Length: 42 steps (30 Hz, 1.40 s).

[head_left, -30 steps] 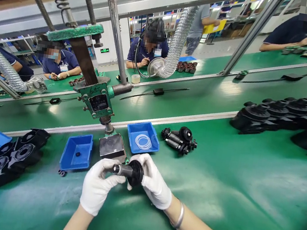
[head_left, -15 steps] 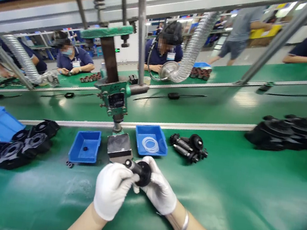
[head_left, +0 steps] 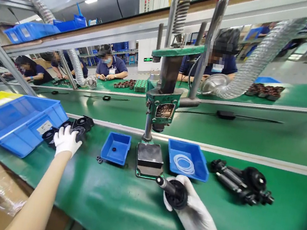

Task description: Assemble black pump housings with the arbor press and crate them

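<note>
Head view: left hand (head_left: 65, 141) fingers spread, hiding black housings (head_left: 83, 124); right hand (head_left: 195, 213) fingers pinching shaft part (head_left: 173, 192).

White gloves are worn on the left hand (head_left: 65, 141) and right hand (head_left: 196, 217). A black shaft part (head_left: 173, 193) is seen against the green counter (head_left: 127, 211). Blue trays (head_left: 115, 148) (head_left: 188, 165) are noted, white rings (head_left: 183, 163) in one; black housings (head_left: 78, 126); green press (head_left: 162, 106); large blue bin (head_left: 16, 121).
</note>
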Motion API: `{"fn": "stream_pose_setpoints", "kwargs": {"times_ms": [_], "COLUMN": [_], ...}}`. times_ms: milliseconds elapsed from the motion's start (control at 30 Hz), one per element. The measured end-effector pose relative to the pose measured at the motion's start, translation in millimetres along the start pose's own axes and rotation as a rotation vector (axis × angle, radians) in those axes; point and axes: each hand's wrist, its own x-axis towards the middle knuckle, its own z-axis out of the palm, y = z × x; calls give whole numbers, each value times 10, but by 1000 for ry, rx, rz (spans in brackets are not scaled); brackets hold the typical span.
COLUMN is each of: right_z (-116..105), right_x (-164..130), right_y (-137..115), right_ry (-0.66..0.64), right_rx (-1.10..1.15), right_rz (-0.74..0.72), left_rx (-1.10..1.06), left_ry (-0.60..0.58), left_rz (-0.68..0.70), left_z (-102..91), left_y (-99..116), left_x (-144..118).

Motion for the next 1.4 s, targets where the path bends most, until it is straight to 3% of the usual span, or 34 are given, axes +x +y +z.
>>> {"fn": "stream_pose_setpoints", "kwargs": {"times_ms": [167, 400, 600, 733, 833, 967, 1100, 1267, 1400], "right_z": [-4, -19, -26, -1, 30, 54, 44, 6, -15], "right_x": [9, 22, 21, 12, 4, -3, 6, 33, 46], "right_y": [5, -2, 2, -12, -22, -16, 12, 51, 66], "right_ry": [-13, -20, -21, -48, -62, -73, -85, -100, -85], "right_rx": [-7, -12, 2, -20, -35, -3, 80, 142, 158], "right_rz": [-18, -10, 8, -30, -56, -67, -79, -111, -124], "left_rx": [152, 225, 35, -231, -439, -668, -914, -1106, -1064], "left_ry": [-101, -79, -414, -637, -738, -766, -867, -654, -505], "left_rz": [123, 252, 94, 86, 102, 148, 266, 252, 322], "left_z": [93, -206, -397, -622, -719, -500, -120, 168, 123], "left_y": [-61, -135, 94, 285, 276, 216, 484, 1070, 1232], "left_x": [-3, -740, -1289, -1481, -1524, -1525, -1686, -1955, -1942]}}
